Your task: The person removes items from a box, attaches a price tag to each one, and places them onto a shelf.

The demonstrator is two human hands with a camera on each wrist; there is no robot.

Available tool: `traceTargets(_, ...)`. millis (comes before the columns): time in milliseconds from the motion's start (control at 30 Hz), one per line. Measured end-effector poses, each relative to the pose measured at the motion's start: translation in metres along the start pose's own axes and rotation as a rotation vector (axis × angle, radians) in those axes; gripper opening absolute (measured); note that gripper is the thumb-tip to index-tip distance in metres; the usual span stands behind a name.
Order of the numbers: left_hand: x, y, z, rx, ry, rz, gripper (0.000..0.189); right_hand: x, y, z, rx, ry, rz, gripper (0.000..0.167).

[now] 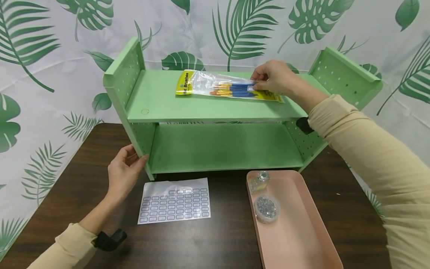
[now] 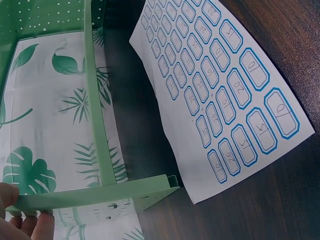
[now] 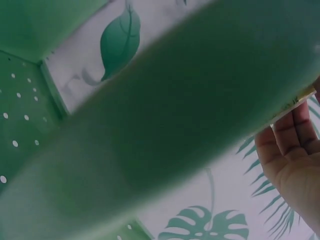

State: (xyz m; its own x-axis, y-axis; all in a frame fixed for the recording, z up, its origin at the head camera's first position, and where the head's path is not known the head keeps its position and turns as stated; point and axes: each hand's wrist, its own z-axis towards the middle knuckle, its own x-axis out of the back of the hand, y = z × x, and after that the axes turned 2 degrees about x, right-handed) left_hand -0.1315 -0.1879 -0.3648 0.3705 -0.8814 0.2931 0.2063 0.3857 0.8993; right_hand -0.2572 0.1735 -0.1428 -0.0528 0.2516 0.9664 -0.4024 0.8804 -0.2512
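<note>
Brace and pinch at the green shelf!
Pink tray nearest; left hand grips the shelf's side, seemingly steadying it; beyond, right hand pinches the right end of the brush packet over the upper board, likely keeping it straight.

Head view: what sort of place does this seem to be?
Probably an indoor tabletop workspace, perhaps arranged for filming: a creased white backdrop printed with green leaves spans the background behind a dark brown wood-grain table, on which stands a light green two-tier shelf with perforated sides.
</note>
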Motion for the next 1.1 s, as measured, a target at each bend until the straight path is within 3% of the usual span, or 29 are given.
traceTargets(433,0.001,-0.001,0.001,-0.008,0.002,-0.004,0.034,-0.003,-0.002,-0.002,-0.041,-0.009,-0.005,0.033)
traceTargets(633,0.001,0.0,0.001,-0.015,-0.002,-0.001,0.034,-0.001,0.002,-0.009,-0.014,0.049,0.009,0.035)
traceTargets(867,-0.001,0.002,0.0,0.009,0.008,-0.005,0.034,0.004,0.004,-0.033,-0.016,0.179,0.173,0.031)
traceTargets(1100,-0.001,0.003,-0.001,0.028,0.008,0.0,0.034,0.002,0.003,-0.077,-0.001,0.303,0.326,0.029)
